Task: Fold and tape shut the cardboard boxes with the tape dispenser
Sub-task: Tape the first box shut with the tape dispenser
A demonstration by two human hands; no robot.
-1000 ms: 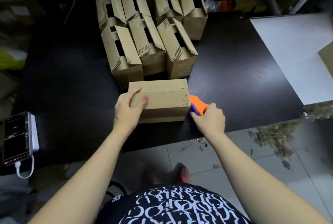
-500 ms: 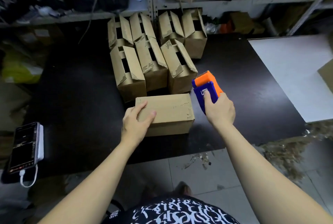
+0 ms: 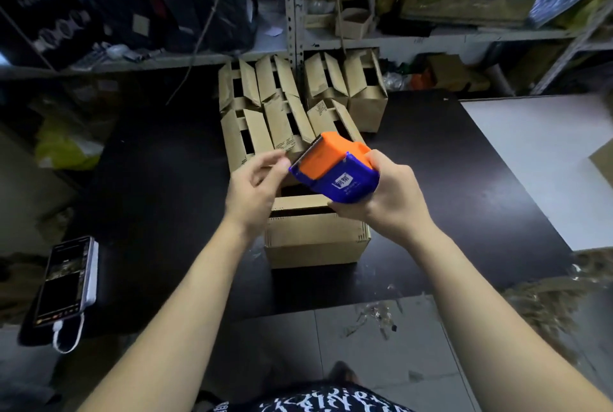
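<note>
Cardboard box [image 3: 315, 239]: sitting near the front edge of the black table [image 3: 447, 179], directly below both hands; a dark gap is showing across its top, so the flaps are not lying flat.
Right hand [image 3: 391, 202]: gripping the blue-and-orange tape dispenser [image 3: 335, 169], holding it raised over the box.
Left hand [image 3: 253, 191]: hovering at the cutter edge, fingers loosely extended; blur is hiding whether it is pinching tape.
Step in hand: probably freeing the tape end.
Next move: calling for pressing the flaps flat and anchoring tape on the seam.
Rear boxes [image 3: 288, 119]: standing behind, flaps open.
</note>
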